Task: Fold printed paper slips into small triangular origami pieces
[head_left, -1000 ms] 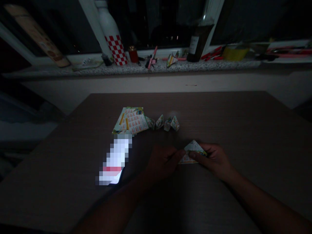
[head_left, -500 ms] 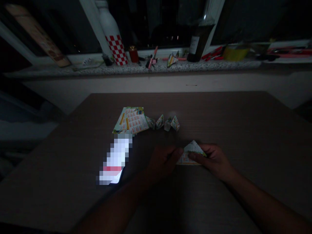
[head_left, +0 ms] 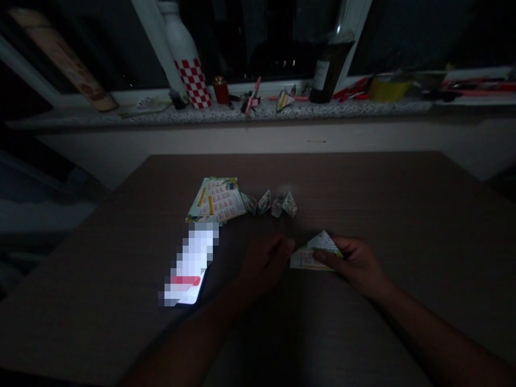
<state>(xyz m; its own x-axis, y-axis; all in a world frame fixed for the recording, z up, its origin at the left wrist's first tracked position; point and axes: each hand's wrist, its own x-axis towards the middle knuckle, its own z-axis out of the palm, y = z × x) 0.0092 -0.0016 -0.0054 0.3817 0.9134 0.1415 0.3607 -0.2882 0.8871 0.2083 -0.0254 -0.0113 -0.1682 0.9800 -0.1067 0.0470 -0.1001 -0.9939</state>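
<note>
My right hand pinches a folded piece of printed paper at its right side, thumb on top. The paper has a pointed top and a straight lower edge, with orange and green print. Just left of it is my left hand, its fingers curled together and nothing visible in them; its thumb tip is close to the paper's left corner. Beyond the hands stand several small folded paper pieces in a row. A stack of printed paper sheets lies left of that row.
A lit phone with a blurred screen lies left of my left hand on the wooden table. Along the stone windowsill stand a red-checked white bottle, a small red jar, a dark bag and pens.
My left hand has let go of the paper's left side and moved slightly left. The paper, still in my right hand, has tilted a little, and its left corner now shows.
</note>
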